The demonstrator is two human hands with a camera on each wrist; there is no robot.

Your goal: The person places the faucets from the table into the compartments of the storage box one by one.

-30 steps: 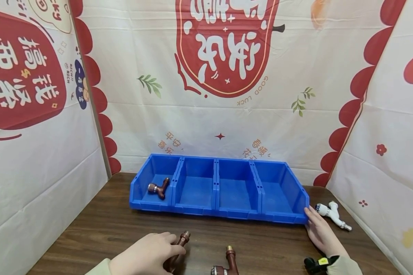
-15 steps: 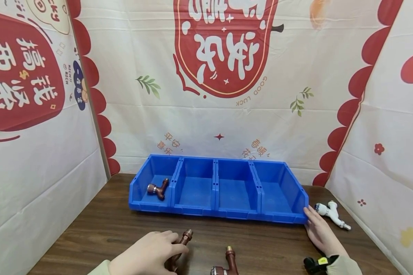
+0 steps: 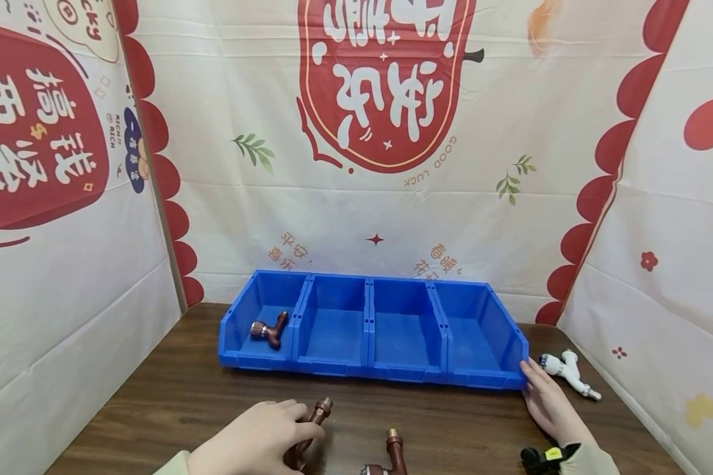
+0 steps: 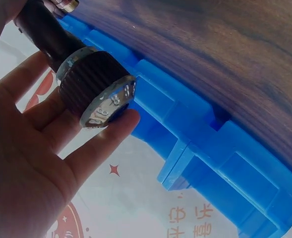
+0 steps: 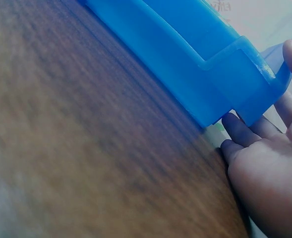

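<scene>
Step in hand: a pick-up, by the look of it, with the left hand [image 3: 255, 439] on a glossy dark brown tap with a ribbed round knob [image 4: 84, 79].
Left grasp: fingers and thumb wrapped round that tap, the pipe end poking out past them in the head view, the knob up against the fingers in the wrist view!
Left pose: forearm coming in from the near left in a pale sleeve [image 3: 175, 464], back of the hand uppermost.
Tap's place: on the near side, before the left half of a blue plastic four-compartment bin [image 3: 333, 367]; whether it touches the brown wood-grain counter [image 3: 172, 396], I cannot tell.
Right hand: here, at the bin's near right corner, the right hand [image 3: 549, 406] grips, fingertips tucked at the underside of the lip, thumb by the corner; a steadying job, I'd judge.
Other taps: one matching brown tap [image 3: 273, 335] lies in the leftmost compartment, a second brown tap [image 3: 395, 452] waits near the bottom edge, partly cut off, and a white tap [image 3: 573, 375] lies just beyond the right hand.
Next move: it seems to call for a clean lift over the front wall, the leftmost compartment looking likeliest, with the pipe end kept clear of the lip.
</scene>
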